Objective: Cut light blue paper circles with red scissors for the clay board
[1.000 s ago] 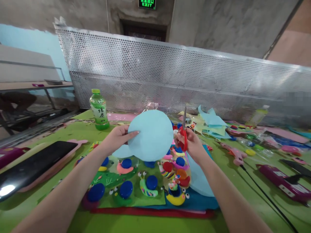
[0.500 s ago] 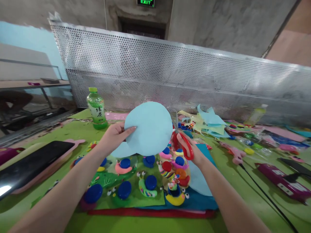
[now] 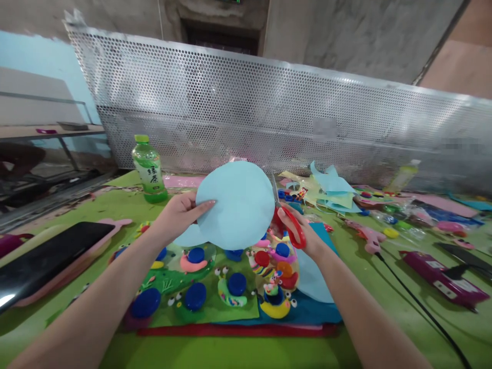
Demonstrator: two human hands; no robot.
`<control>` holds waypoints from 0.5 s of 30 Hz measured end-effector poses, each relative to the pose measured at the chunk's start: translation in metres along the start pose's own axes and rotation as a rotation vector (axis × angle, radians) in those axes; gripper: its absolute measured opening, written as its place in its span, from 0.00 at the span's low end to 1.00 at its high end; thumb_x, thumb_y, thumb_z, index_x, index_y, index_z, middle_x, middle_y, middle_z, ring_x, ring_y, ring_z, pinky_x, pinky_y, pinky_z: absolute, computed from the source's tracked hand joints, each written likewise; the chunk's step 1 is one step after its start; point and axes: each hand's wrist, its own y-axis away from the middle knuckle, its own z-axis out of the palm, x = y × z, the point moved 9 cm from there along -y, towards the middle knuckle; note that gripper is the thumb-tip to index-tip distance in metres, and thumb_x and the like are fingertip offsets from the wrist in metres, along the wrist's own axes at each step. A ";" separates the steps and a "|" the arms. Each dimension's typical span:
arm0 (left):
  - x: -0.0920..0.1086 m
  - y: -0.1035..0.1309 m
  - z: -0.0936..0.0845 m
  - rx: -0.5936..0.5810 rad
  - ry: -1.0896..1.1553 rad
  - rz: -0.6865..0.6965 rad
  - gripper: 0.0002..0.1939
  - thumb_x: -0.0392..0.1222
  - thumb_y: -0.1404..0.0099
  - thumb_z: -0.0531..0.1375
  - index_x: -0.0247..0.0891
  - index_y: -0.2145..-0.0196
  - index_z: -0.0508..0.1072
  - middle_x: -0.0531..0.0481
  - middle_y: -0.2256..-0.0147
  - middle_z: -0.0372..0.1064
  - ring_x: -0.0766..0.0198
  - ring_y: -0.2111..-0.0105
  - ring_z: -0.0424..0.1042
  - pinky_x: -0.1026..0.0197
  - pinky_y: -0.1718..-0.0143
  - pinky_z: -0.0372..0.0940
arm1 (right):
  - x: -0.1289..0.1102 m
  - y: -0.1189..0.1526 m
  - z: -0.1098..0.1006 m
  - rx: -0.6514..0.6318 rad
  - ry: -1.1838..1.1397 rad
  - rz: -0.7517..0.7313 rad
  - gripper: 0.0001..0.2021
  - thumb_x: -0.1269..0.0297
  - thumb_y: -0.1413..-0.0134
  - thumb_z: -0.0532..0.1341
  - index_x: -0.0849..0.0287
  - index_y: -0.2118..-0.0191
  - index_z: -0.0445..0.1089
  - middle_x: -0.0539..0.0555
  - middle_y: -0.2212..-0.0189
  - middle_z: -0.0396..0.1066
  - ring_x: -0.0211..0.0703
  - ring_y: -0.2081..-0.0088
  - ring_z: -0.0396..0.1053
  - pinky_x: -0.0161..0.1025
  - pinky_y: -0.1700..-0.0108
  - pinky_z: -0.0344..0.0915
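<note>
A rounded light blue paper is pinched at its left edge by my left hand, thumb in front. My right hand grips red-handled scissors, whose blades point up beside the paper's right edge. Whether the blades touch the paper is hard to tell. Beneath the raised paper lie clay snail figures with bottle-cap shells, among them a green one and a yellow one. They rest on green and blue sheets. Another light blue piece lies under my right wrist.
A green bottle stands at the back left, and a black phone lies at the left. Paper scraps are piled at the back right. A pink glue gun with a cable and a purple power strip lie at the right.
The view has shifted slightly. The paper appears a little larger and turned slightly, and the scissors sit closer to its right edge. Both hands keep their hold.
</note>
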 end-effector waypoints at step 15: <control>-0.004 -0.001 0.002 -0.019 0.023 -0.030 0.15 0.50 0.54 0.67 0.38 0.71 0.76 0.49 0.80 0.70 0.61 0.80 0.67 0.63 0.82 0.61 | 0.005 -0.001 0.000 -0.042 -0.044 -0.025 0.17 0.47 0.54 0.61 0.55 0.74 0.58 0.44 0.85 0.55 0.32 0.83 0.51 0.33 0.81 0.54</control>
